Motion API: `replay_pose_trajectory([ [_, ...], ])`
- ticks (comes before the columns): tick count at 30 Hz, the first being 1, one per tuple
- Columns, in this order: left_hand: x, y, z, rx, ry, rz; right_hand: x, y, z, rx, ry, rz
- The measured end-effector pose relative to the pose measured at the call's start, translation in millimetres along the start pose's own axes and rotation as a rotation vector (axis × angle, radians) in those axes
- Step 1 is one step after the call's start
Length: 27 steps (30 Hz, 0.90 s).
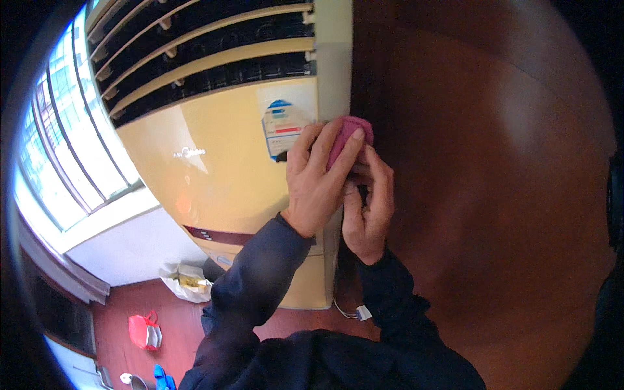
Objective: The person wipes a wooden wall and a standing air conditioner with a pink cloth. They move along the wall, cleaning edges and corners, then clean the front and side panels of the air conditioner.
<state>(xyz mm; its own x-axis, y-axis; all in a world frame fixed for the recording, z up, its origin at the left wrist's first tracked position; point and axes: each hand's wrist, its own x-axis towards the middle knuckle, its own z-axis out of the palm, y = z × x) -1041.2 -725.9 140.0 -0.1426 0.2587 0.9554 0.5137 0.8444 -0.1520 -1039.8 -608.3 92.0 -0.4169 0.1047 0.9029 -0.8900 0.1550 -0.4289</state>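
Observation:
A folded pink cloth (347, 132) lies against the upper side edge of a cream floor-standing air conditioner (229, 141). My left hand (317, 178) grips the cloth, its fingers spread over the front. From the right, my right hand (373, 204) pinches the cloth's lower part with bent fingers; its fingertips are partly hidden. Beside the left fingers, an energy label (282, 129) with printed writing sticks to the front panel. Above it run the louvres (214, 53) of the air outlet.
A dark brown wooden surface (468, 170) stands close on the right. Windows (78, 131) with dark bars are at the left. On the reddish floor (180, 331) are a white bag (187, 285), a red bag (145, 331) and a blue item (163, 378). A cable with a white plug (363, 313) hangs low beside the unit.

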Motion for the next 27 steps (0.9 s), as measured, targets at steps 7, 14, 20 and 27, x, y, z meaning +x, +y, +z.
replay_pose_trajectory([
  [7, -11.9, 2.6, 1.8, -0.152, 0.038, 0.023, 15.6, -2.8, 11.6, -0.138, -0.002, -0.168],
  [14, -20.0, -16.1, -21.0, -0.195, -0.041, 0.066, 59.4, 30.2, 16.8, 0.022, 0.049, -0.076],
  [20, -38.5, -25.8, 1.0, -0.005, 0.031, 0.087, 33.0, 47.9, 20.4, -0.001, 0.045, 0.149],
  [27, -41.4, -25.6, 7.1, 0.125, 0.020, 0.107, 67.8, 53.3, 29.5, 0.052, 0.059, 0.033],
])
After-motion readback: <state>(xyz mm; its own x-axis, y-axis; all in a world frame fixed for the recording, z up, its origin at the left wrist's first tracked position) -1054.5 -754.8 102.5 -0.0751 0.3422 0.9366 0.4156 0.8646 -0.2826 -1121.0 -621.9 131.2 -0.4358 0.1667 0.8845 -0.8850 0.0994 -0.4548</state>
